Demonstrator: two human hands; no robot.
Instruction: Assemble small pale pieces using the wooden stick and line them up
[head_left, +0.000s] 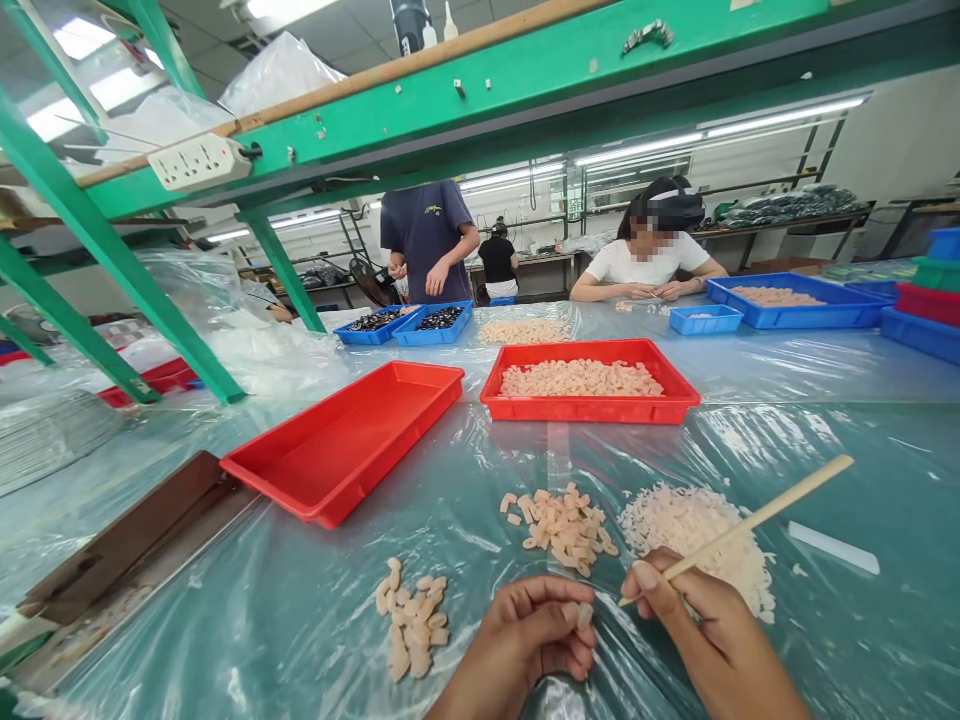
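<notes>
My left hand [536, 632] is closed in a pinch on a small pale plastic piece [584, 613] near the table's front edge. My right hand [701, 625] grips a thin wooden stick [757, 520] whose near tip points at that piece. Just beyond my hands lie a loose pile of beige pieces [561, 526] and a heap of tiny white bits [694, 535]. A smaller group of beige pieces [412, 620] lies to the left of my left hand.
An empty red tray [337, 450] and a red tray of beige pieces [589, 385] stand mid-table on clear plastic sheeting. Blue trays [795, 303] sit further back, where other people work. A green metal frame [112, 250] rises at left; a brown board [120, 540] lies near left.
</notes>
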